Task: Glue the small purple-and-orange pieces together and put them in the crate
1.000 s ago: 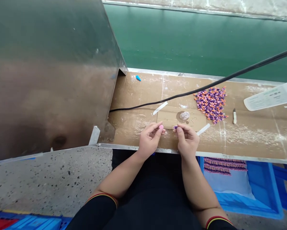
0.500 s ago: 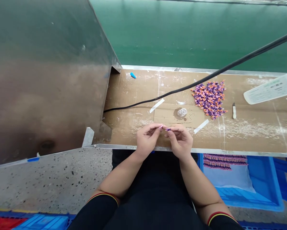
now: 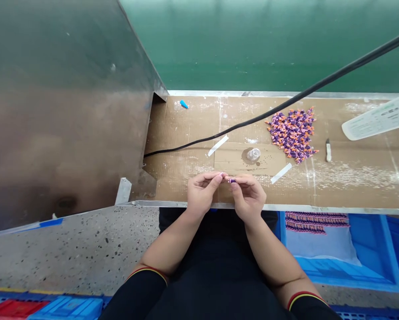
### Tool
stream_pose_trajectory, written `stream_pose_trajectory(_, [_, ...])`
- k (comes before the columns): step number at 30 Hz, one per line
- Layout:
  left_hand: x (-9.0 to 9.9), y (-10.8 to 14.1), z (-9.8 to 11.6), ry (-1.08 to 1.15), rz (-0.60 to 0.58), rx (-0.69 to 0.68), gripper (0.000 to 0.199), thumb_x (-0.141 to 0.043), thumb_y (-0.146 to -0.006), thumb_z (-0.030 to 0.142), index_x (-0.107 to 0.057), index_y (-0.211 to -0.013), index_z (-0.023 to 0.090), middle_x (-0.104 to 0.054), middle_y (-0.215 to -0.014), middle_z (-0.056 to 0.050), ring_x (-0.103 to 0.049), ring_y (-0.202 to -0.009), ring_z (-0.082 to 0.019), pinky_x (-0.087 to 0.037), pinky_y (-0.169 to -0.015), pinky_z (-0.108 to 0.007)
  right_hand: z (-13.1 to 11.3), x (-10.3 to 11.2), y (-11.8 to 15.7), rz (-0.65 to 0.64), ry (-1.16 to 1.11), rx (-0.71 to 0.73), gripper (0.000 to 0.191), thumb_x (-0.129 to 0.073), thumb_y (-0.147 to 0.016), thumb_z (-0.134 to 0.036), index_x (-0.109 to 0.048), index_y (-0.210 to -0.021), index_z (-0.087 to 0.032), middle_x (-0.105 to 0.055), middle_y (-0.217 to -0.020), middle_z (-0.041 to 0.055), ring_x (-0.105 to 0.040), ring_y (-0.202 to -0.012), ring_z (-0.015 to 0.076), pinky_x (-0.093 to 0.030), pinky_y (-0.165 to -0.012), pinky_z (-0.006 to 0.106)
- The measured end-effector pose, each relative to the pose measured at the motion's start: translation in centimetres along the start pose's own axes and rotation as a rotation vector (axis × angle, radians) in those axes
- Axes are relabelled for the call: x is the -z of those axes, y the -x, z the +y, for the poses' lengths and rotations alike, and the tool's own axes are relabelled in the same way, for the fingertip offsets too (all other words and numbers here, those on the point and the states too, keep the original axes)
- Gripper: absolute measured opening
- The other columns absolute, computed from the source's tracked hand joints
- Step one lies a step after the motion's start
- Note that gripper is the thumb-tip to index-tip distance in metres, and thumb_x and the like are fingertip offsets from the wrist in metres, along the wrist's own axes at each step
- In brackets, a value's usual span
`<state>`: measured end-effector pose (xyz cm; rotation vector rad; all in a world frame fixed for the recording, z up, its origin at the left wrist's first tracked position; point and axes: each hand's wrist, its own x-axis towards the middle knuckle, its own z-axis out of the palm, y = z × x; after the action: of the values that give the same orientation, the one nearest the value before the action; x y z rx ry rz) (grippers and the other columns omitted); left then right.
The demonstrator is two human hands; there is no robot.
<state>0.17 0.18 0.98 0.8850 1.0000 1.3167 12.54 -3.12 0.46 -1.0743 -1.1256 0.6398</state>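
Observation:
Over the near edge of the cardboard-covered bench, my left hand (image 3: 200,192) is closed, thumb and index finger pinching a tiny pale pink piece (image 3: 222,174). Close beside it, my right hand (image 3: 251,195) pinches a small purple piece with white-pink marks (image 3: 232,181). The fingertips of both hands nearly meet; whether the two pieces touch cannot be made out. Beyond the hands, a small clear cup (image 3: 253,154) stands on a cardboard patch with wet spots. To its right lies a heap of small purple, orange and pink pieces (image 3: 293,135).
A knife (image 3: 328,151) and a translucent bottle (image 3: 379,118) lie at right. A black cable (image 3: 239,129) crosses above the bench. Metal housing (image 3: 69,133) borders the left. Below right, a blue crate (image 3: 391,253) contains rows of pieces on a white sheet. A blue cone (image 3: 184,104) lies far back.
Both hands have shifted slightly left, and their fingertips are a little closer together. Each pinch is kept. The whole view has moved slightly with the head.

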Motion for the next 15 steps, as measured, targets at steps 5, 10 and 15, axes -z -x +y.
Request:
stream_pose_trajectory(5, [-0.2,0.0,-0.4,0.202,0.008,0.169,0.035,-0.104,-0.066,0.052,-0.085,-0.078,0.026,-0.084,-0.085,-0.004,-0.082,-0.077,-0.014,-0.069,-0.079,-0.023,-0.1,-0.1,-0.1,0.072,0.191,0.137,0.010,-0.075,-0.100,-0.023,-0.078,-0.106,-0.030,-0.082,-0.091,0.0016,-0.078,-0.076,0.0179,-0.066,-0.067,0.033])
stream_pose_trajectory(10, [0.1,-0.2,-0.6,0.192,-0.013,0.172,0.033,-0.103,-0.066,0.054,-0.086,-0.079,0.029,-0.084,-0.089,-0.004,-0.081,-0.076,-0.015,-0.069,-0.076,-0.026,-0.1,0.0,0.0,0.030,0.240,0.079,0.008,-0.075,-0.100,-0.027,-0.082,-0.104,-0.030,-0.085,-0.093,0.0035,-0.082,-0.080,0.0211,-0.070,-0.072,0.037])
stream_pose_trajectory(15, [0.3,-0.1,-1.1,0.142,-0.033,0.124,0.033,-0.100,-0.073,0.055,-0.086,-0.083,0.028,-0.085,-0.092,-0.005,-0.082,-0.082,-0.017,-0.070,-0.083,-0.029,0.0,0.0,0.1,0.034,0.214,0.058,0.008,-0.076,-0.101,-0.026,-0.082,-0.104,-0.030,-0.087,-0.097,0.0032,-0.084,-0.084,0.0207,-0.072,-0.076,0.035])
